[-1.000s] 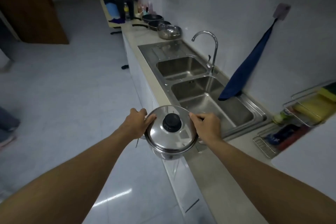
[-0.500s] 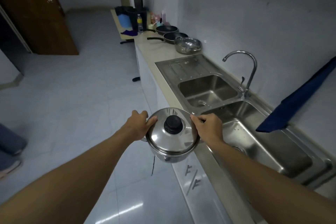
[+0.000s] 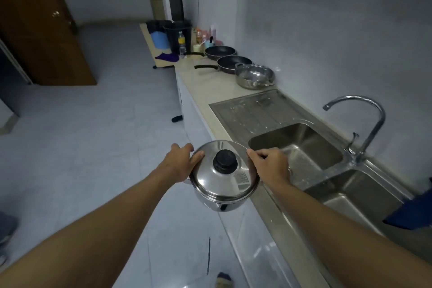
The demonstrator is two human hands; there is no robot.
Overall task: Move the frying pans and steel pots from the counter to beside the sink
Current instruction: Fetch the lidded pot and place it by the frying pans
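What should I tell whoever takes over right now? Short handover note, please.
The left hand and right hand each grip a side of the lidded steel pot, held in the air at the counter edge by the sink.
Two frying pans and an open steel pot stand on the counter just past the drainboard, apparently placed.
Left: set the lidded pot beside them. Any other cookware is out of view.

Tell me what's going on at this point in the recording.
A person holds a lidded steel pot in both hands, left hand and right hand gripping opposite sides, in the air just off the front edge of the counter by the sink. Beyond the drainboard, a black frying pan, a second frying pan and an open steel pot sit on the counter.
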